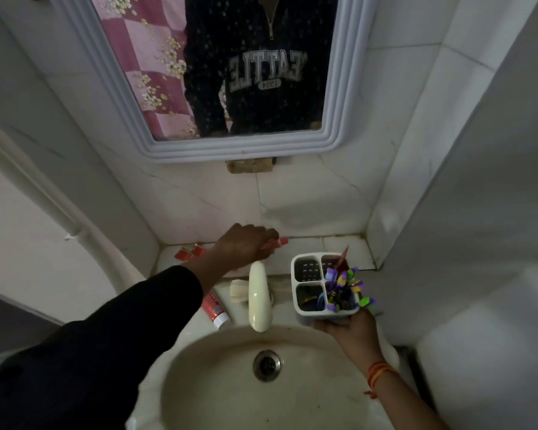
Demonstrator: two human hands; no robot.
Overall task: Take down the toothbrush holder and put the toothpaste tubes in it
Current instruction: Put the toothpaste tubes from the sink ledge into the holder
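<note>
At the lower right of the frame we see the right hand (350, 332) cupping the white holder (323, 287) from underneath, fingers wrapped around its base, above the right rim of the sink (199, 367). The holder has several compartments; the lower right one is full of brushes (343, 287) with purple and green handles, and a red tube (343, 256) stands in the upper right one. In the middle of the frame the left hand (243, 245) reaches over the tap (259, 297) to the ledge (311, 243) by the wall, fingers closed around another red tube (277, 243). A third tube (215, 308), red with a white cap, lies left of the tap, partly under the dark sleeve (106, 330). A fourth red tube (189, 252) lies on the ledge further left. The mirror (333, 88) fills the top centre.
</note>
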